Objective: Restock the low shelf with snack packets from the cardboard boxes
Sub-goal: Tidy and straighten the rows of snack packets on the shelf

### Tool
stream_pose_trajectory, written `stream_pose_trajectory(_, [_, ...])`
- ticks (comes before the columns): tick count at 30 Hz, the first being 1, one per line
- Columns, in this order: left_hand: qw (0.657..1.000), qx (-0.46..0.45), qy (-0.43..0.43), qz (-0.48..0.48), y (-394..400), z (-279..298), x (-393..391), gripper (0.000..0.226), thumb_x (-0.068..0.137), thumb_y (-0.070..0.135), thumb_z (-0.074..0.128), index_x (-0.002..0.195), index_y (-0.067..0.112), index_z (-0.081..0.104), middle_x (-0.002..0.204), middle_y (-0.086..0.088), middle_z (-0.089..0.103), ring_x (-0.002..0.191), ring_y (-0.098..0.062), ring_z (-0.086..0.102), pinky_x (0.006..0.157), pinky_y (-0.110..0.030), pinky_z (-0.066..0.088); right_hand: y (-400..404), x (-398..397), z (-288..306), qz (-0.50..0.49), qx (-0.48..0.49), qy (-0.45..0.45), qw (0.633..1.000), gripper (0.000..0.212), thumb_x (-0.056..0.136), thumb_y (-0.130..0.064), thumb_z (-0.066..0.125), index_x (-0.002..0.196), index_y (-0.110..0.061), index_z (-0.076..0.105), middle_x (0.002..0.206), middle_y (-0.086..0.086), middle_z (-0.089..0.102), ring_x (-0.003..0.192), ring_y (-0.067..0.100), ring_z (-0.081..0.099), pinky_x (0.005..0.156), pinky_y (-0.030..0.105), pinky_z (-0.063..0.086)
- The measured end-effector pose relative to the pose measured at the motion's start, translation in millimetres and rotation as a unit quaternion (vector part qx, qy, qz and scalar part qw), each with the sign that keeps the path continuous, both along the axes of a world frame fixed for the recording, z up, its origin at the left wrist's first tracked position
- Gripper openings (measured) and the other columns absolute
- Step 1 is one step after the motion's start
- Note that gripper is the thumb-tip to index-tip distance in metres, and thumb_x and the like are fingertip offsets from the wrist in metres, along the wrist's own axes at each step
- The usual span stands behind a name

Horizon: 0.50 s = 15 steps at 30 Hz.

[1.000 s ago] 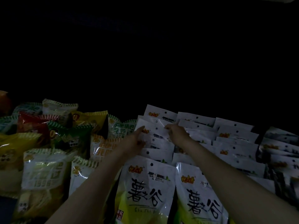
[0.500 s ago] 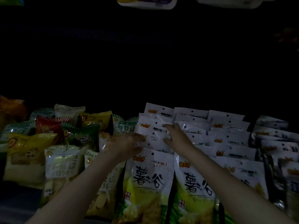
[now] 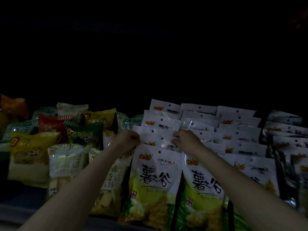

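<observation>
Dim low shelf (image 3: 20,200), near edge barely showing at lower left. Loaded on the right with overlapping rows of white packets (image 3: 200,124), receding far; nearest two, white over green (image 3: 155,189), side by side at front. Heaped on the left with mixed yellow, red and green bags (image 3: 50,130), touching the white rows.

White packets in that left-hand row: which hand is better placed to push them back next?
Probably about even. Left hand grips the left edge of a white packet, right hand its right edge. The right is marginally better: it sits over the white rows.
</observation>
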<state>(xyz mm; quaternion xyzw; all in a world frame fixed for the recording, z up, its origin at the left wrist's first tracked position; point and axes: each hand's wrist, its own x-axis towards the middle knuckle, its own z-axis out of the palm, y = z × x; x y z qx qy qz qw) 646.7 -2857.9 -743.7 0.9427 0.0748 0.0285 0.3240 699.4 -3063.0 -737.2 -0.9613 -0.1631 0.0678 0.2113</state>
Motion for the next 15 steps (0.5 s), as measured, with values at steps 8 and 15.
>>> stream_pose_trajectory(8, [0.997, 0.035, -0.028, 0.063, -1.5, -9.5, 1.2, 0.022, 0.095, 0.011, 0.05, 0.102, 0.0, 0.068, 0.106, -0.019, 0.067, 0.096, -0.031, 0.062, 0.068, -0.026, 0.04, 6.2, -0.1, -2.4, 0.027, -0.006, 0.013, 1.0, 0.036, 0.093, -0.022, 0.053, 0.059, -0.015, 0.05, 0.065, -0.001, 0.047, 0.065, 0.018, 0.051, 0.056, 0.022, 0.032])
stream_pose_trajectory(15, [0.997, 0.006, -0.042, 0.07, -5.7, -8.8, 5.8, 0.023, 0.093, 0.006, 0.052, 0.111, 0.0, 0.066, 0.119, -0.016, 0.062, 0.11, -0.03, 0.056, 0.077, -0.023, 0.038, 6.8, 18.4, 8.0, 0.002, 0.041, -0.022, 0.999, 0.041, 0.092, -0.028, 0.057, 0.13, -0.014, 0.049, 0.124, 0.012, 0.05, 0.117, 0.029, 0.046, 0.093, 0.032, 0.043])
